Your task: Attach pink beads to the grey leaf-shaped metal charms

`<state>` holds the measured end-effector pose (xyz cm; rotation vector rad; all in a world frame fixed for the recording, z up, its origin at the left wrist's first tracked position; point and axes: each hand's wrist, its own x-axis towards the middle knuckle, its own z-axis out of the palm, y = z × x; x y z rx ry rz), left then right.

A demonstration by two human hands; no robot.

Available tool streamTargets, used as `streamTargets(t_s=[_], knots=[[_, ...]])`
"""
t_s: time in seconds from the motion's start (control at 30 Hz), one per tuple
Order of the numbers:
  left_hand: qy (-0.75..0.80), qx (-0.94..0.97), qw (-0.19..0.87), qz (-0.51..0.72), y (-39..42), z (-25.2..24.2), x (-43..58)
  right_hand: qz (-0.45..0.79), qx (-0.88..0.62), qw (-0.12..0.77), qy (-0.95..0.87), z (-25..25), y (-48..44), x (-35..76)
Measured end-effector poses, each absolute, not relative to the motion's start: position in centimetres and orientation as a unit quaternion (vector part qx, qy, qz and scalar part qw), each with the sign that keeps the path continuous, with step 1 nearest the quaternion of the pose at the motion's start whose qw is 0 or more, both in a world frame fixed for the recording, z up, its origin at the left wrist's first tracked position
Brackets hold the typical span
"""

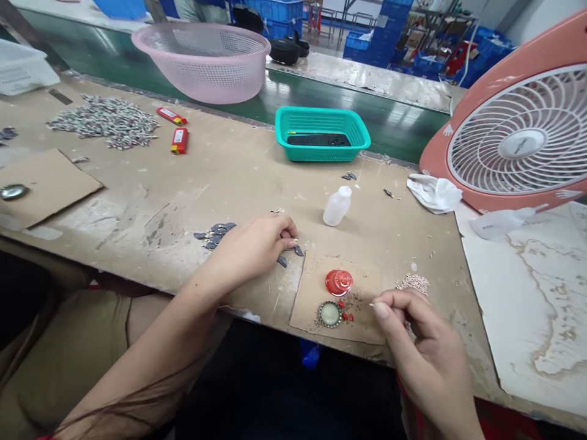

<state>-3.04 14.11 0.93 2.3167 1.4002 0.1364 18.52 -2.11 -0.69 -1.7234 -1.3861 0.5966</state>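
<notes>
My left hand (255, 246) rests on the worn bench with its fingers curled over a small grey leaf-shaped piece (298, 250), beside a cluster of the same grey pieces (214, 234). My right hand (415, 342) is pinched at the thumb and forefinger on something tiny and pale that I cannot make out. It hovers just right of a red bottle cap (339, 282) and a crimped cap with a pale inside (331, 314), both on a cardboard square (362, 305). Small red beads (347, 316) lie by the caps. A heap of tiny pale beads (413, 283) lies above my right hand.
A small white squeeze bottle (337, 206) stands mid-bench. Behind it are a teal basket (321, 134) and a pink basket (202, 60) on a green conveyor. A pink fan (523, 131) and a white rag (433, 192) sit at right. Two red lighters (179, 140) and a grey parts pile (105, 120) lie at left.
</notes>
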Motion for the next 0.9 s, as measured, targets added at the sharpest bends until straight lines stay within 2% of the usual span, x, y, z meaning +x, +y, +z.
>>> streamTargets(t_s=[0.37,0.9], knots=[[0.504,0.835,0.215,0.041,14.2,0.4,-3.0,0.285,-0.679,0.388,-0.554,0.1,0.0,18.2],[0.487,0.864,0.117,0.057,13.7,0.0,-3.5,0.101,-0.673,0.260,-0.685,0.9,0.6,17.5]])
